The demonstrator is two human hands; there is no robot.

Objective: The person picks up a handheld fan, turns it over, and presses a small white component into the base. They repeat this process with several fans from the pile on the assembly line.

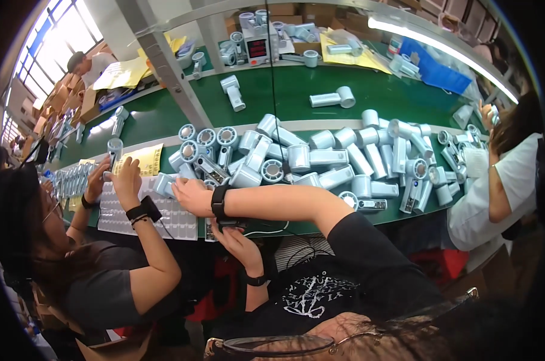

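My right arm reaches across to the left, over my left hand. My right hand point(192, 197) is closed on a pale blue handheld fan point(163, 185) at the edge of a white compartment tray point(179, 226). Lower down, my left hand point(241, 245) is bent at the fingers against a narrow fan handle point(210, 230) with its inner parts showing. My right wrist hides some of that hand and most of the handle. Just beyond my hands lies a heap of pale blue handheld fans point(272, 171), some with open handles.
At left a co-worker's hands point(126, 180) hold a fan above the tray, close to my right hand. Another person point(495, 180) sits at right. A thin cable point(274, 90) hangs over the heap. Behind runs a green conveyor belt point(284, 90) with scattered fans.
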